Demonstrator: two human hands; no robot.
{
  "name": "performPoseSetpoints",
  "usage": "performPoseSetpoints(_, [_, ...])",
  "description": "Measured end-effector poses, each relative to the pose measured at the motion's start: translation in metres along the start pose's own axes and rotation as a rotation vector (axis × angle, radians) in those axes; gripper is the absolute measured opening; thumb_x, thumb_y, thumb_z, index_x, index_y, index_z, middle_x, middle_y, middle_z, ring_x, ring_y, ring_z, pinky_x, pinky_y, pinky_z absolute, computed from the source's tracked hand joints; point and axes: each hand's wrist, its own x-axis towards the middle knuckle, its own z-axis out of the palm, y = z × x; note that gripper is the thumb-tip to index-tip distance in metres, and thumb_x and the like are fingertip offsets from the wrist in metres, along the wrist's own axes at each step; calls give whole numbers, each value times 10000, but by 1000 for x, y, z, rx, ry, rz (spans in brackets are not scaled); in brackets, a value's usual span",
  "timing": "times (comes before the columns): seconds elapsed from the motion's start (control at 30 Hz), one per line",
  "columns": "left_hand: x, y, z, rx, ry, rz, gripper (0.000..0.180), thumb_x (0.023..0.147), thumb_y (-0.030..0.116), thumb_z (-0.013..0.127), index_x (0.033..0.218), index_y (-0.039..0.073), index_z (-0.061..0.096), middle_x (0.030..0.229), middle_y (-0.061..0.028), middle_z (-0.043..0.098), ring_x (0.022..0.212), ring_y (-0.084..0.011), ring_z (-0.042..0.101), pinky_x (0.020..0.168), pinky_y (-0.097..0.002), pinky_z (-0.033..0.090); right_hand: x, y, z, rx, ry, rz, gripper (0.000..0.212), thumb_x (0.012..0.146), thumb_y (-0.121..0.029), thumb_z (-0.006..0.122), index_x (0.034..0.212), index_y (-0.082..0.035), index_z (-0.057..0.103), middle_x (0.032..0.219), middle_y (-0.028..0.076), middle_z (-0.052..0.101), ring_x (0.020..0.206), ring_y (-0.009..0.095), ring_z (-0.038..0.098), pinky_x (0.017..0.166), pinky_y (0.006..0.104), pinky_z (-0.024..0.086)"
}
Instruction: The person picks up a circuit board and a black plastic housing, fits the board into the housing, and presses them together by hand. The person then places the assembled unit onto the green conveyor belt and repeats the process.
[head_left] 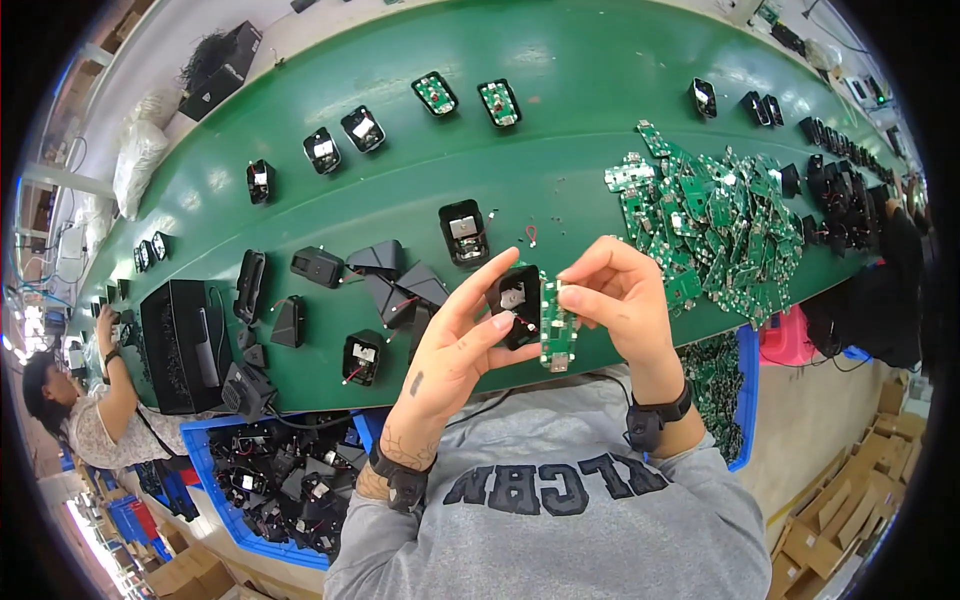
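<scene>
My left hand (455, 340) grips a small black plastic housing (515, 303) with a metal part inside and thin wires. My right hand (620, 295) pinches a narrow green circuit board (557, 328) upright, right beside the housing, almost touching it. Both are held above the near edge of the green conveyor belt (560, 130). A heap of green circuit boards (715, 225) lies just right of my right hand. Several black housings (390, 280) lie on the belt left of my left hand.
A blue bin (215, 480) of black housings sits at my lower left; another blue bin (745, 400) with green boards is at my right. A black box (180, 345) stands at the belt's left. Another person (85, 410) works far left. Cardboard boxes (850, 520) lie lower right.
</scene>
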Motion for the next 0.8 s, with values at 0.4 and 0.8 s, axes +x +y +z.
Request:
performPoseSetpoints(0.4, [-2,-4,2,48,59,24,579,928,58,468,1474,66,274,1334,-138,477,1154,-243,567,900,-443,549,4,8,2,-583,-150,-251,128,804,34,697,906,20,621,802,58,654,667,92,634,574,209,504])
performPoseSetpoints(0.8, [-5,0,2,52,5,12,579,941,58,477,1484,102,282,1344,-86,450,1207,-195,508,953,-407,514,5,-12,13,-73,23,56,97,840,-35,680,865,6,595,668,62,636,437,67,547,354,170,347])
